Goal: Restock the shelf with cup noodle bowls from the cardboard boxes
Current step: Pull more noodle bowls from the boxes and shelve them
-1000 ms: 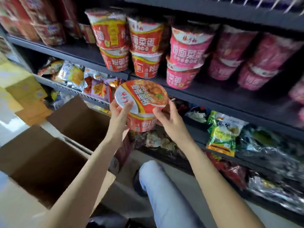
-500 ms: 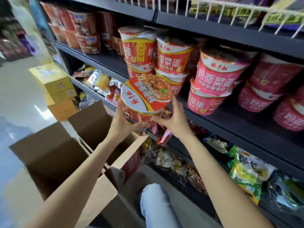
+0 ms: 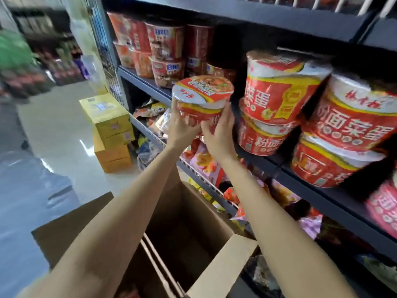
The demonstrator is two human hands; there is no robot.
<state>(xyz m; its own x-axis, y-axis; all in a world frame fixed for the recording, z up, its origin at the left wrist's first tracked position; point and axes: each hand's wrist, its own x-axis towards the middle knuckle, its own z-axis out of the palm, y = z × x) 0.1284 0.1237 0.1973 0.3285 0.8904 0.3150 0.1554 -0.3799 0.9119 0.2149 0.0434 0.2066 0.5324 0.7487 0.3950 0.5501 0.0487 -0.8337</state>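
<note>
Both hands hold one red cup noodle bowl (image 3: 203, 100) upright in front of the dark shelf (image 3: 277, 166). My left hand (image 3: 182, 127) grips its left side and my right hand (image 3: 220, 132) grips its lower right side. The bowl hovers before a gap on the shelf, left of stacked red bowls (image 3: 277, 100). More stacked red bowls (image 3: 348, 130) stand further right. Below my arms an open cardboard box (image 3: 189, 231) stands on the floor, its inside dark.
Darker red cups (image 3: 167, 50) fill the shelf's far left. Snack packets (image 3: 206, 164) crowd the wire shelf below. Stacked yellow cartons (image 3: 109, 127) sit on the shiny floor to the left. A second box flap (image 3: 71, 224) lies at lower left.
The bowl has risen and moved left toward the shelf gap, and it is now level instead of tilted toward me. My view has swung left along the aisle.
</note>
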